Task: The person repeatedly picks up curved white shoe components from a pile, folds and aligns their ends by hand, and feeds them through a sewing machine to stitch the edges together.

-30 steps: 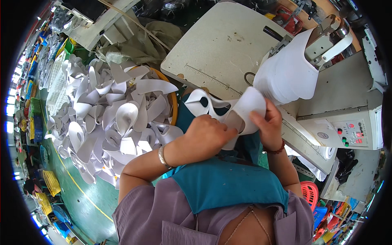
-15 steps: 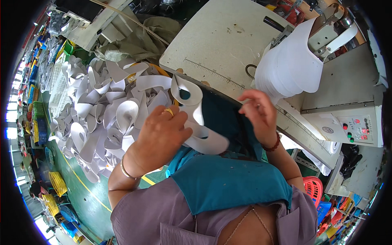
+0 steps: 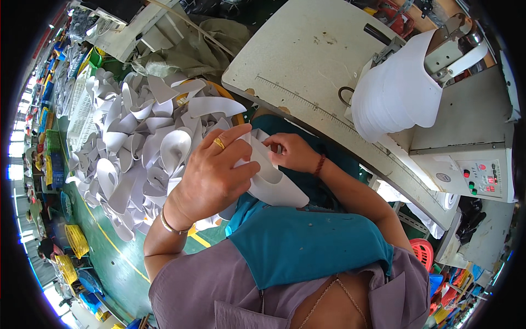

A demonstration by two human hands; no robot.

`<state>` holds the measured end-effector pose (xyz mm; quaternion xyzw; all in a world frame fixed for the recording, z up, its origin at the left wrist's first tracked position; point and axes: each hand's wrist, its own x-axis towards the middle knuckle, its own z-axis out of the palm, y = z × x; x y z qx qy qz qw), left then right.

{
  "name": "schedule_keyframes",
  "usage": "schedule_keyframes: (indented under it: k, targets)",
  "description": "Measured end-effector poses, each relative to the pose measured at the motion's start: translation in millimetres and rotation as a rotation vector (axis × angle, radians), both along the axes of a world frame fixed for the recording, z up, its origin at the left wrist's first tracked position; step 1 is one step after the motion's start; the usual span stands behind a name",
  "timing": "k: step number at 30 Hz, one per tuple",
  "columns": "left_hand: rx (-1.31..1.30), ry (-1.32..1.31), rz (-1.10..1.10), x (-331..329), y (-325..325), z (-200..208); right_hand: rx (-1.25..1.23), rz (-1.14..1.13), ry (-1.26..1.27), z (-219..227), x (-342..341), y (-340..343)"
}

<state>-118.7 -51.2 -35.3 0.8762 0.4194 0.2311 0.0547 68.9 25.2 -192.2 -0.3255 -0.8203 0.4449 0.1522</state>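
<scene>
Over my lap, a curled white sheet piece [image 3: 278,189] is gripped between my two hands, one end pointing toward my teal apron [image 3: 312,241]. My left hand [image 3: 211,167] is closed on its left side, a gold ring on one finger. With bent fingers, my right hand [image 3: 296,152] pinches the piece's upper right edge; the thumb is partly hidden. To the left, a big heap of similar curled white pieces [image 3: 129,148] fills a yellow-rimmed container [image 3: 238,118]. Whether one piece or several are in my hands, I cannot tell.
A worn cream machine table [image 3: 296,49] with a ruler strip lies ahead. At its right, a stack of white sheet pieces [image 3: 392,93] hangs on the machine arm. A control box [image 3: 471,175] sits below. A red basket [image 3: 421,252] stands at lower right.
My right hand has moved left and down from the machine table's edge onto the white piece. The piece, spread in loops before, is now gathered between both hands.
</scene>
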Motion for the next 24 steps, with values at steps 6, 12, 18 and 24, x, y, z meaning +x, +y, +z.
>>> schedule_keyframes:
  k: [6, 12, 18, 24]
  targets:
    - [-0.01, -0.061, 0.031, -5, 3, -14, -1.0, -0.085, 0.337, -6, 4, 10]
    - [0.027, -0.108, -0.071, 13, 7, -13, -0.455, 0.137, -0.153, -9, -27, 14]
    - [-0.288, -0.249, -0.134, -3, 6, -23, -0.568, -0.06, 0.04, -36, -10, 14]
    - [-0.554, -0.398, -0.082, -47, 5, -21, -0.685, -0.795, -0.038, -101, 64, 3]
